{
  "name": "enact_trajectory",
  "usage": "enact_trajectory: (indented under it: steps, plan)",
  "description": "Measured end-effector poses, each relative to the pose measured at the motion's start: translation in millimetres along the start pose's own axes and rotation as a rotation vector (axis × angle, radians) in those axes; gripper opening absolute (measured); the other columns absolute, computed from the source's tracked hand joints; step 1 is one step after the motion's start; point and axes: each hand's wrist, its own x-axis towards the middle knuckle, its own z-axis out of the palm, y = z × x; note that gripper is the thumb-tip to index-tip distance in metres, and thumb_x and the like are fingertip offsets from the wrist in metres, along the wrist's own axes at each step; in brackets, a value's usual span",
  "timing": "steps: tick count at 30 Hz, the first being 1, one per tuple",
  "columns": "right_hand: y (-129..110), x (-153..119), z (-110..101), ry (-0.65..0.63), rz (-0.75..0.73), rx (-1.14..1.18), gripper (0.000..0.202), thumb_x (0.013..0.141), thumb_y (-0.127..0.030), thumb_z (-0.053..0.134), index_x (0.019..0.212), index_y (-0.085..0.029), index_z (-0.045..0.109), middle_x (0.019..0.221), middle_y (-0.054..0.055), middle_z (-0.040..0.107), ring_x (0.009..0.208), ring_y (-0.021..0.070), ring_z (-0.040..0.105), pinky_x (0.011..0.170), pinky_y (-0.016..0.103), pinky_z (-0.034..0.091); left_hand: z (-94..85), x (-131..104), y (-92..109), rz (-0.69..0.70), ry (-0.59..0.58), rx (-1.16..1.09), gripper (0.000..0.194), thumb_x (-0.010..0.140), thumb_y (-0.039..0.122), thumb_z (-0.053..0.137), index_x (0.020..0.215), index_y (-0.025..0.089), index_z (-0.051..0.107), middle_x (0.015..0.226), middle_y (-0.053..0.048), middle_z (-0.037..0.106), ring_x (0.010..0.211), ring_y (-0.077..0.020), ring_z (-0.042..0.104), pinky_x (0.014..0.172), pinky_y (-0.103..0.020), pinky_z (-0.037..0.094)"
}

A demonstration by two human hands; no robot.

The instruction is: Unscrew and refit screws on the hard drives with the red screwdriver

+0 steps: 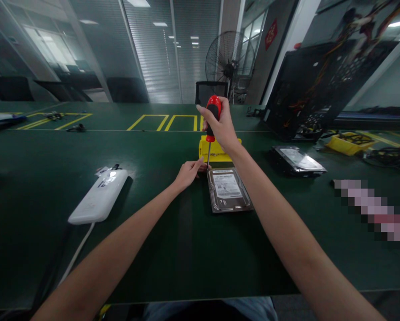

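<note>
- One white oblong device [99, 196] lies slanted at far left, a pale cable running from its near end; I see dark handwriting on top, but I can't settle on a reading.
- One left hand [188, 173] reaches forward and inward from an extended forearm, palm low, thumb and fingers curled together by the screwdriver's tip; I cannot tell whether they pinch anything.
- One screwdriver [214, 109], red and black, stands nearly upright, its shaft down to the far left corner of the near hard drive.
- One yellow object [216, 154] sits just behind that drive, its small dark marking too fine for me to read.
- One right hand [224, 127] grasps the screwdriver's handle from above, fingers wrapped round and thumb along its side, forearm slanting in from the lower right.
- One near hard drive [229, 191] lies flat on the green table [153, 249] between my two forearms, its white label facing up with print I can't make out and a handwritten mark below.
- At least one more hard drive [298, 159] lies to the right, also with a pale label.
- One black computer case [300, 89] and one yellow tray [348, 143] stand beyond it.
</note>
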Motion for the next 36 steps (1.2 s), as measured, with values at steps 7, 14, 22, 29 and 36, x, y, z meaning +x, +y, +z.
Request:
enact_trajectory:
  steps: [7,14,22,29,36]
  plan:
    - [-5,0,-1,-0.104,0.017,0.041,0.039,0.089,-0.057,0.029,0.112,-0.026,0.032,0.092,0.003,0.052,0.079,0.0140,0.060,0.072,0.034,0.054,0.0,0,-2,0.000,-0.002,0.026,0.051,0.088,0.050,0.037,0.094,0.010,0.067,0.094,-0.013,0.070,0.086,-0.0195,0.065,0.049,-0.019,0.042]
    - [-3,0,-2,-0.058,0.048,0.014,0.042,0.084,-0.057,0.042,0.111,-0.026,0.033,0.093,0.003,0.053,0.081,0.0154,0.061,0.074,0.036,0.054,-0.6,-1,0,-0.009,-0.009,0.050,0.051,0.089,0.050,0.035,0.094,0.011,0.067,0.098,-0.013,0.069,0.089,-0.0191,0.065,0.052,-0.020,0.044]
    - [-2,-2,-1,0.035,0.035,0.032,0.056,0.077,-0.061,0.049,0.116,-0.029,0.026,0.091,0.003,0.056,0.081,0.0180,0.061,0.073,0.042,0.055,0.1,0,-1,-0.006,-0.019,0.049,0.051,0.089,0.049,0.035,0.095,0.010,0.067,0.096,-0.013,0.070,0.089,-0.0203,0.065,0.050,-0.020,0.043]
    - [4,4,-5,-0.016,0.069,0.044,0.057,0.079,-0.072,0.028,0.119,-0.032,0.028,0.093,0.003,0.052,0.077,0.0143,0.059,0.066,0.034,0.053,-0.4,0,-2,0.003,-0.015,0.048,0.050,0.088,0.049,0.036,0.096,0.011,0.067,0.097,-0.013,0.069,0.089,-0.0200,0.065,0.051,-0.020,0.043]
    - [3,8,-12,-0.047,0.075,0.070,0.050,0.077,-0.067,0.042,0.109,-0.028,0.035,0.099,0.002,0.049,0.071,0.0110,0.058,0.069,0.032,0.053,-1.2,-2,1,0.003,-0.021,0.059,0.050,0.088,0.050,0.036,0.096,0.012,0.067,0.099,-0.012,0.069,0.089,-0.0193,0.064,0.053,-0.021,0.045]
